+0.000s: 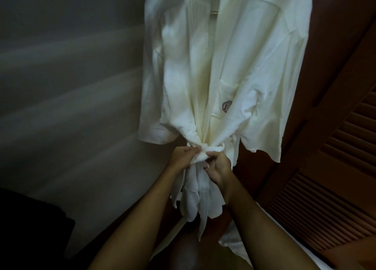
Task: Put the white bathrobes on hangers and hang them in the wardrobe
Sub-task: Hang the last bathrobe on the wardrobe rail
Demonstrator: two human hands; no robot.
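Note:
A white bathrobe [234, 55] with a dark logo on its chest pocket hangs in front of me, its collar at the top edge of the view. Only a short pale bar of the hanger [214, 11] shows in the neck opening. The robe's belt [203, 153] is cinched round the waist. My left hand [183, 157] grips the belt from the left. My right hand [218, 166] pinches the belt at the knot from the right. The belt ends and the robe's lower part hang down between my forearms.
A brown wooden louvred wardrobe door [325, 188] stands to the right. A grey wall [71, 86] fills the left side. White fabric [234, 241] lies low behind my right forearm. A dark shape [30, 218] sits at the lower left.

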